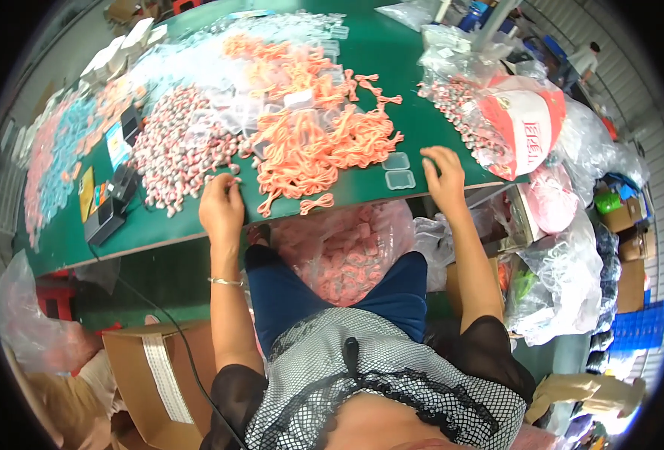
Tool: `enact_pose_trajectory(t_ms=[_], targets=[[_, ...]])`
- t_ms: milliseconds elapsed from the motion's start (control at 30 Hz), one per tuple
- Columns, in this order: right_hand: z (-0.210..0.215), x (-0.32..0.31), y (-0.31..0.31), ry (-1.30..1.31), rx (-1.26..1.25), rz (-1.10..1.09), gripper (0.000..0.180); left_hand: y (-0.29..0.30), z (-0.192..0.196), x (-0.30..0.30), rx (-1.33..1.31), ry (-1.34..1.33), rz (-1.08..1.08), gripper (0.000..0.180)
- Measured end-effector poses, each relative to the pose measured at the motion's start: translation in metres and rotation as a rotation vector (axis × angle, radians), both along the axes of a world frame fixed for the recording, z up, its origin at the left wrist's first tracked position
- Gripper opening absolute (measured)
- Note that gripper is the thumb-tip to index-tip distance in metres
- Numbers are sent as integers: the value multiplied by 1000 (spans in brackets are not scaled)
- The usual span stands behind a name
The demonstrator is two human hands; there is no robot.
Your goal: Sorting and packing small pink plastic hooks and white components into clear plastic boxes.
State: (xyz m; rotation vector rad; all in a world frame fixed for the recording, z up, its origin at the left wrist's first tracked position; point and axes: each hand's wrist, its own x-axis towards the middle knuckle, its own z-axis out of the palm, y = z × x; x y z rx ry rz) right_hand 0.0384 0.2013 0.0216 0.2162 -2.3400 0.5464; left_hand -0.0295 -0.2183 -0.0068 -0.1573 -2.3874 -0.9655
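My left hand (221,206) rests at the near edge of the green table (272,212), its fingers curled together beside a pile of small round pink, white and dark pieces (178,142). What its fingertips hold, if anything, is too small to make out. My right hand (446,180) is over the table edge with thumb and fingers apart, holding nothing. Just left of it lies a small clear plastic case (400,178), opened flat. Between my hands spreads a heap of orange cord bundles (302,157), with one loose orange bundle (317,203) nearer the edge.
Black boxes (107,217) and a phone-like yellow item (86,193) stand at left. A red-and-white sack (530,124) spills more round pieces at right. A clear bag of pink pieces (347,255) sits between my knees. A cardboard box (133,375) stands lower left.
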Motion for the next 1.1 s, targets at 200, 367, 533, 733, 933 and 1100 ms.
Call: enact_pose_trajectory(t_ms=[200,367,533,733,933,1100], targets=[[-5,-66,80,-121,27,-349,15,26,28,23,280,56,-152,13],[-12,-115,104,-141,227,-519,19,76,42,58,292,5,-443,10],[-8,-140,124,-457,371,-749,16,127,40,74,295,-28,-672,10],[-1,-114,108,-168,223,-414,15,163,32,64,261,-27,-724,13],[-11,-53,78,-341,-567,-60,15,200,31,53,250,-168,-683,11],[-7,-1,24,-417,-778,178,8,219,29,47,222,-173,-630,11]])
